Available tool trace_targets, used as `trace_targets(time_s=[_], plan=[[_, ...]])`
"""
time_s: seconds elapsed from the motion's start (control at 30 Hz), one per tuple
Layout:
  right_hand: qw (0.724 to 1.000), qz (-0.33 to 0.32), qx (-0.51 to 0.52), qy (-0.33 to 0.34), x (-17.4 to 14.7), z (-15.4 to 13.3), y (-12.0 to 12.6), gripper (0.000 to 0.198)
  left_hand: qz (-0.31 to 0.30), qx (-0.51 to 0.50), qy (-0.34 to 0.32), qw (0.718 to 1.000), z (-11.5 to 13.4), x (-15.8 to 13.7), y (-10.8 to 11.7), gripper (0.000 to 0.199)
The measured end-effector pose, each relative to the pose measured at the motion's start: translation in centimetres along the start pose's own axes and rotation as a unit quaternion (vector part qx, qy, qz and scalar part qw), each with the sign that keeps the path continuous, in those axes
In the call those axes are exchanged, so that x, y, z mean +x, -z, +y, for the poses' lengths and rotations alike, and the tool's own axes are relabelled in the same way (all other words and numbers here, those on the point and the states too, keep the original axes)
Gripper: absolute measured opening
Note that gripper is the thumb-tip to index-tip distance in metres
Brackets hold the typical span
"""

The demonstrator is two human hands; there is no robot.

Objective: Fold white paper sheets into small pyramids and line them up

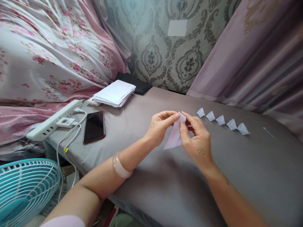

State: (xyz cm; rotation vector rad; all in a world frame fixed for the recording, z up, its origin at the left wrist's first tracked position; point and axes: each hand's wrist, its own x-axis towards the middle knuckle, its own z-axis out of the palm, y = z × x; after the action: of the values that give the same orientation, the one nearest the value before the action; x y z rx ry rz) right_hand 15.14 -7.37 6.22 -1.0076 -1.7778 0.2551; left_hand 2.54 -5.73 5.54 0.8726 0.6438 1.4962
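Observation:
A partly folded sheet of white paper (174,134) is held up above the grey cloth, its lower end tapering to a slanted corner. My left hand (161,126) pinches its top edge between thumb and fingers. On the other side, my right hand (197,138) grips the same paper, with the thumb pressed on its front face. The fingers behind the sheet are partly hidden. To the right of my hands, several small folded paper pieces (220,120) stand in a slanting row on the cloth.
A stack of white paper (115,94) lies at the back left beside a black flat item (134,82). Nearer are a phone (94,127) and a white power strip (55,119) with cables. A blue fan (28,189) stands lower left. A thin stick (269,132) lies far right.

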Motion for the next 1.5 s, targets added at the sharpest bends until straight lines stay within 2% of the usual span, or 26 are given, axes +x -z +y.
trace_targets(time_s=[0.17, 0.37, 0.63, 0.8, 1.03, 1.3, 1.4, 1.5], plan=[[0.999, 0.010, 0.026, -0.020, -0.1, 0.0, -0.2, 0.028, 0.001, -0.002, 0.009, 1.000, 0.1, -0.1, -0.1, 0.020], [0.999, 0.016, 0.005, 0.027, -0.2, 0.0, -0.4, 0.031, 0.023, -0.016, 0.011, 1.000, 0.0, 0.1, 0.0, 0.018], [0.980, 0.005, -0.140, 0.143, -0.2, 0.7, 0.0, 0.040, 0.011, -0.013, 0.007, 1.000, -0.1, 0.2, 0.3, 0.017], [0.962, 0.000, -0.210, 0.172, -0.2, 0.9, 0.3, 0.046, -0.020, -0.014, 0.017, 1.000, -0.1, 0.3, 0.5, 0.019], [0.944, -0.017, -0.282, 0.169, -0.5, 0.5, 0.5, 0.052, -0.023, -0.014, 0.028, 0.999, -0.3, 0.5, 0.7, 0.022], [0.943, -0.049, -0.303, 0.130, -1.1, 0.4, 0.2, 0.051, -0.017, -0.010, 0.064, 0.998, 0.0, 0.5, 0.4, 0.021], [0.954, -0.052, -0.272, 0.116, -0.8, 0.3, 0.3, 0.048, -0.015, -0.024, 0.088, 0.996, 0.0, 0.7, 0.5, 0.023], [0.986, -0.068, -0.140, 0.053, 0.0, 0.2, 0.8, 0.041, 0.001, -0.038, 0.109, 0.993, -0.2, 0.9, 0.7, 0.024]])
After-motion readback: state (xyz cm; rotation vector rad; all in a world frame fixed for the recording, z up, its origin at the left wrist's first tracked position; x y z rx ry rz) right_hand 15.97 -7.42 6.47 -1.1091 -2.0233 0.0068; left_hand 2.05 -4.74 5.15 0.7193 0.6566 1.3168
